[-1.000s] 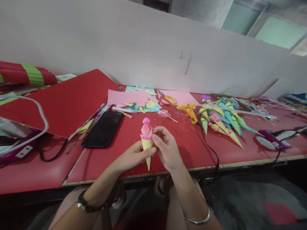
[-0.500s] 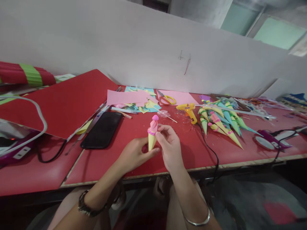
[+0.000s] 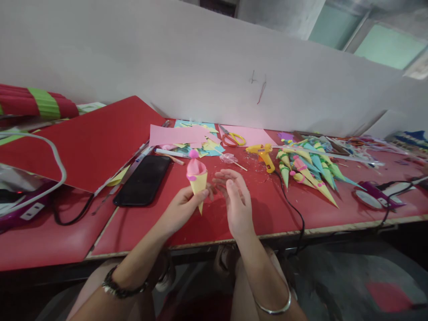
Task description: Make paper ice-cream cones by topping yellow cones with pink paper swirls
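Observation:
A small yellow craft ice cream cone [image 3: 198, 183] with a pink swirled top and a bright pink ball stands nearly upright, tilted a little, above the red table. My left hand [image 3: 183, 206] pinches it around the lower part, with the thumb across its front. My right hand [image 3: 236, 200] is to the right, apart from the cone, fingers loosely spread and holding nothing. Beyond the right hand lies a yellow glue gun [image 3: 262, 155], and a wrapped lollipop [image 3: 228, 158] rests behind the hands.
A black phone [image 3: 143, 180] lies at left beside a large red sheet [image 3: 100, 138]. Scissors [image 3: 234, 137], pink paper [image 3: 180, 135] and scraps lie at the back. Finished cones [image 3: 309, 167] are heaped at right. The glue gun's black cord [image 3: 293, 205] hangs over the front edge.
The cone has moved left in my left hand and turned so its front opening shows. My right hand has let go of it and its fingers have opened.

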`<state>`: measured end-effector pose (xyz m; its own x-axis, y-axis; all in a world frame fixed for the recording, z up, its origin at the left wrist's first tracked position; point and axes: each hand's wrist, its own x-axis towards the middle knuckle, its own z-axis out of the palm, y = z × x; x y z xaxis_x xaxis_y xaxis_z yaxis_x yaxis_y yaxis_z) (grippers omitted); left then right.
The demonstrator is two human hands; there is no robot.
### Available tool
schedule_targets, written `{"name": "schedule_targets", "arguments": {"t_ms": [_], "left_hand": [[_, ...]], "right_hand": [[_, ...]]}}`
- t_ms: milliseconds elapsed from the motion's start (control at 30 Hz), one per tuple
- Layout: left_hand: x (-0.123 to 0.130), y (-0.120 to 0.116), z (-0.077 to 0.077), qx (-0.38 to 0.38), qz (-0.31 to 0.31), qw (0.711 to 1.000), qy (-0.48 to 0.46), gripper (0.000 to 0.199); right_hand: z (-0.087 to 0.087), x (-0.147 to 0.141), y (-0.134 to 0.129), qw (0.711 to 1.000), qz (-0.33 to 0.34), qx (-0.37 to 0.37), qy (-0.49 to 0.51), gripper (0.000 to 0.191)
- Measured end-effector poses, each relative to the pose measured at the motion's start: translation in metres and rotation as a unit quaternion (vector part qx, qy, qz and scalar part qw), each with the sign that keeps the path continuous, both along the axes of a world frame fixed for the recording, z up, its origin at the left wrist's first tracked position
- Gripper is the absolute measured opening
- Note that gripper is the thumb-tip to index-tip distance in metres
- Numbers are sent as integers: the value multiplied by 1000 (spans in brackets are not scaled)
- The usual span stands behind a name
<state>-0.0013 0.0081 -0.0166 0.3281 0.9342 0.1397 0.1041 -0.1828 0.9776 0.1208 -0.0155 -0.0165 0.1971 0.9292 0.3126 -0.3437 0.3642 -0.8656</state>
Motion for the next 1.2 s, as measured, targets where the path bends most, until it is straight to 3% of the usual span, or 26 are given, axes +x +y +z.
{"name": "schedule_targets", "arguments": {"t_ms": [167,267,567,900,1067,1200], "left_hand": [[-3,1,4,-76,35,979,-188,27],[-3,0,7,-82,26,968,-235,28],[-1,-4,4,-88,-44,968,-232,31],[-1,-3,0,-93,-37,974,-205,34],[0,-5,1,-90,-28,975,-199,38],[0,-8,11,-83,-46,973,-211,46]], "right_hand": [[-1,2,2,993,-49,-47,-98,10],[-2,1,2,989,-27,-34,-140,7],[4,-4,-4,956,12,58,-288,12],[3,-5,-6,945,1,81,-317,17],[3,-5,-6,953,-11,71,-294,14],[2,-8,-5,978,11,20,-209,10]]}}
